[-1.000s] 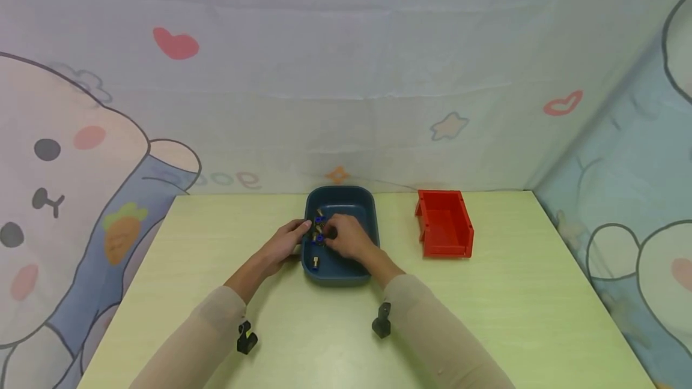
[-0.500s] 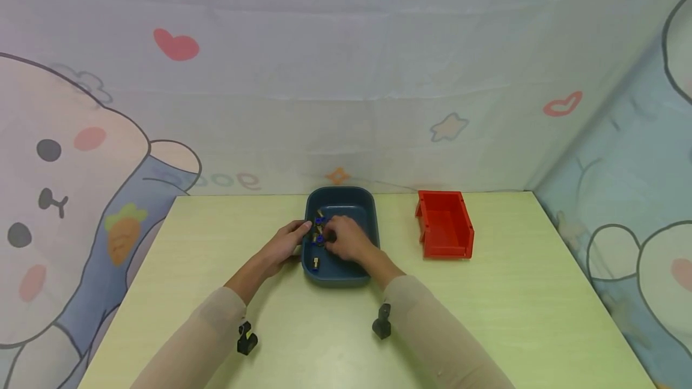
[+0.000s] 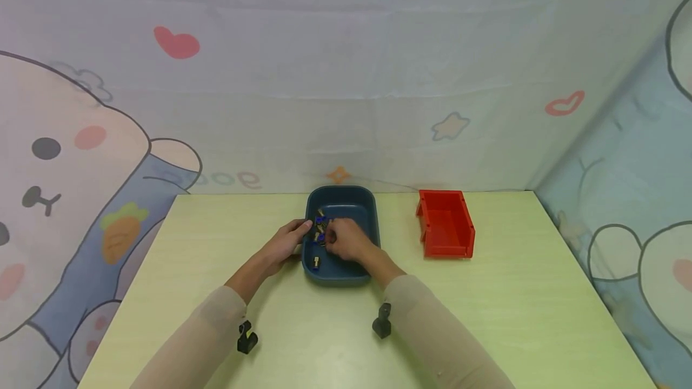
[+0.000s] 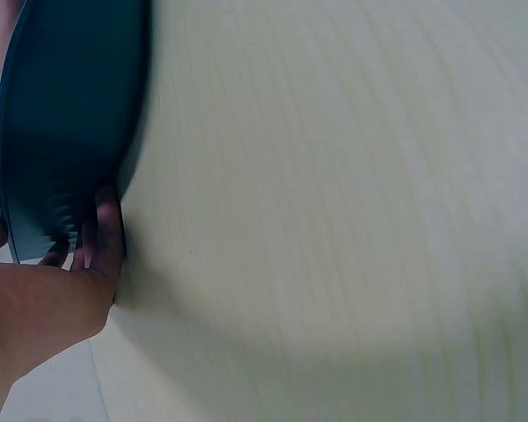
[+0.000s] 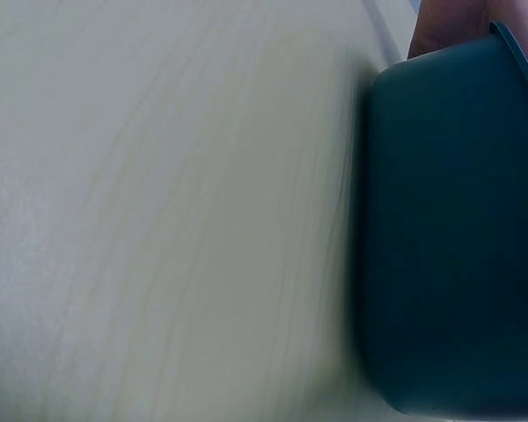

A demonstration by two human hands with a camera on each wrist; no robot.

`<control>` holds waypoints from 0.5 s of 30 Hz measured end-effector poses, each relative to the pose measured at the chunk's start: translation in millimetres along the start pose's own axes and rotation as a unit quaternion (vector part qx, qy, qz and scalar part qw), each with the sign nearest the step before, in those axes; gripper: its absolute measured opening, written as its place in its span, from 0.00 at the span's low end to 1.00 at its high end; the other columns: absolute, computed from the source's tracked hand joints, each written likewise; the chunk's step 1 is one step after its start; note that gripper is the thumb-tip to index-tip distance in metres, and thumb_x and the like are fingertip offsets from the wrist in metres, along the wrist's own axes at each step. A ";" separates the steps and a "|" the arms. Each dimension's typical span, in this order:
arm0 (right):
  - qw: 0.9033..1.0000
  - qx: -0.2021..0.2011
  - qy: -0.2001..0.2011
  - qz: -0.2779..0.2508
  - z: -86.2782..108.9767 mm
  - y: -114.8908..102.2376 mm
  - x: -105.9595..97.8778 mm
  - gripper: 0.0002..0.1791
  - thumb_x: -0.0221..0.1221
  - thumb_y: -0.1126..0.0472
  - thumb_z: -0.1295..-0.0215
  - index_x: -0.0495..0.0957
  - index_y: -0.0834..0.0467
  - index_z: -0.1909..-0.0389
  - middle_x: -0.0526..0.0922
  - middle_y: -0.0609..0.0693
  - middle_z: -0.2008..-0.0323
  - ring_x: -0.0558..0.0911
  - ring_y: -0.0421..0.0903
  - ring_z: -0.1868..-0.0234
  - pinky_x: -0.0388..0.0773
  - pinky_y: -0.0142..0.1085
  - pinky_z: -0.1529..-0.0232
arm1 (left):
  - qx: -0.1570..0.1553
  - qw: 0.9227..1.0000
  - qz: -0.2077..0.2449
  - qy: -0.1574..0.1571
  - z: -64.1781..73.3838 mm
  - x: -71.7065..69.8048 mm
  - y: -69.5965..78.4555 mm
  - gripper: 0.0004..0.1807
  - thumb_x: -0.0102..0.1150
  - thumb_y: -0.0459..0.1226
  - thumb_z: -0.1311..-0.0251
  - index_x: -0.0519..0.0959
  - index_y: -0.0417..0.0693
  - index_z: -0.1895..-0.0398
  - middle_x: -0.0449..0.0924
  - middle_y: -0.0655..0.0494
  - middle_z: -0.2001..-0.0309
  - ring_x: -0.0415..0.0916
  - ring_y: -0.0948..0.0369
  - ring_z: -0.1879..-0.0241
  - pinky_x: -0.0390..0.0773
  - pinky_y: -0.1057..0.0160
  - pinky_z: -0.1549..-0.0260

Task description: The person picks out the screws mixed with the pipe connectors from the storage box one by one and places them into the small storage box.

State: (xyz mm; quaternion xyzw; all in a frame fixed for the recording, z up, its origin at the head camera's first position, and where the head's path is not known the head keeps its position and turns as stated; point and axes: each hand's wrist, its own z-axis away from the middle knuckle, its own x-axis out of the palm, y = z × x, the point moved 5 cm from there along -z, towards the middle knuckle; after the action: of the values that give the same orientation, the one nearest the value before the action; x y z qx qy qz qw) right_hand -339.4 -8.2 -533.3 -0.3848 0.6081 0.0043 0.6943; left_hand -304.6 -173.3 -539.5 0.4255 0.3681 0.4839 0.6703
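Left hand (image 3: 282, 242) grips the tray (image 3: 347, 268) at its left edge; right hand (image 3: 348, 240) among fittings (image 3: 320, 237), hold unclear; red bin (image 3: 447, 225) well apart

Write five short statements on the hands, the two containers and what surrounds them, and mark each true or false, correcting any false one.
1. The left hand grips the side of the dark container. True.
2. The red bin stands left of the dark container. False: it stands to the right.
3. The right hand reaches into the dark container. True.
4. Both sleeves are black. False: both are pale.
5. Small fittings lie in the dark container. True.
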 end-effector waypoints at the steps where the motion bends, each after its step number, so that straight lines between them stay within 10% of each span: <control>1: 1.000 0.000 -0.001 0.000 -0.3 -0.1 0.2 0.08 0.74 0.66 0.40 0.83 0.54 0.71 0.80 0.45 0.71 0.78 0.43 0.65 0.78 0.37 0.57 | 0.000 1.000 0.001 0.001 0.1 -0.2 0.4 0.36 0.45 0.53 0.16 0.57 0.42 0.17 0.60 0.36 0.21 0.58 0.40 0.21 0.70 0.37 0.31; 15: 1.000 -0.006 -0.003 0.001 0.5 -0.6 1.3 0.09 0.73 0.67 0.40 0.82 0.54 0.72 0.80 0.44 0.73 0.78 0.42 0.68 0.78 0.36 0.60 | -0.002 1.000 0.001 0.000 -0.2 0.9 -0.5 0.36 0.47 0.54 0.17 0.57 0.42 0.17 0.61 0.36 0.21 0.59 0.40 0.21 0.70 0.37 0.31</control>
State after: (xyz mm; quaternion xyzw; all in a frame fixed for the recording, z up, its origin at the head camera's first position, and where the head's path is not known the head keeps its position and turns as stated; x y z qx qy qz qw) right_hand -338.3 -9.0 -534.2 -0.3884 0.6065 0.0095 0.6937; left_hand -304.4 -172.4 -540.1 0.4245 0.3670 0.4857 0.6702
